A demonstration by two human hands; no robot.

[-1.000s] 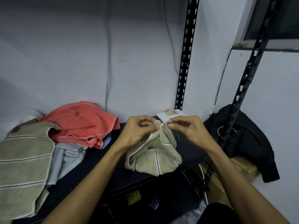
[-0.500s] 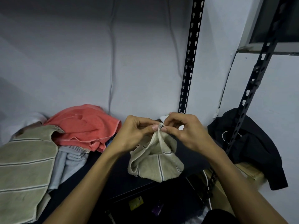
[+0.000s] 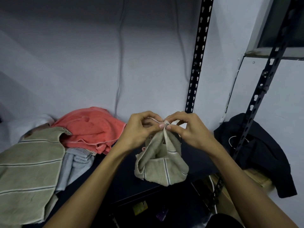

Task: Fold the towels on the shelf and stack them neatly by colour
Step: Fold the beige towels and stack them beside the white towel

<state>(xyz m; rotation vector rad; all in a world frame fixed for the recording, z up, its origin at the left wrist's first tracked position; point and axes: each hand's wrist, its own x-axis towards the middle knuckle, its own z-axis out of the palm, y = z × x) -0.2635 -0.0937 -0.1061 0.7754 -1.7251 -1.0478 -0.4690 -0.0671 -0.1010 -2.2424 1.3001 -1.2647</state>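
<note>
Left hand: your left hand (image 3: 138,130) is raised over the shelf, thumb and fingertips pinched on the top edge of the small beige towel (image 3: 162,168).
Right hand: your right hand (image 3: 189,129) meets the left at the same spot, its fingertips nipping the towel's top corner beside your left thumb, so the two hands touch.
Small beige towel: it hangs bunched from your pinch, striped in white and grey, with its lower folds resting on the dark shelf (image 3: 125,183) near the front edge.
Large beige towel: a second striped beige towel (image 3: 28,168) lies spread at the left end of the shelf, draping over the front.
Coral towel: a crumpled coral towel (image 3: 92,129) sits against the wall, behind and partly on top of the others.
Pale blue towel: a pale blue towel (image 3: 75,165) lies between the large beige one and the coral one, partly under both.
Uprights: two black perforated posts (image 3: 197,60) rise at the right of the shelf.
Dark garment: a black garment (image 3: 256,150) hangs on the nearer post, well apart from the towels.
</note>
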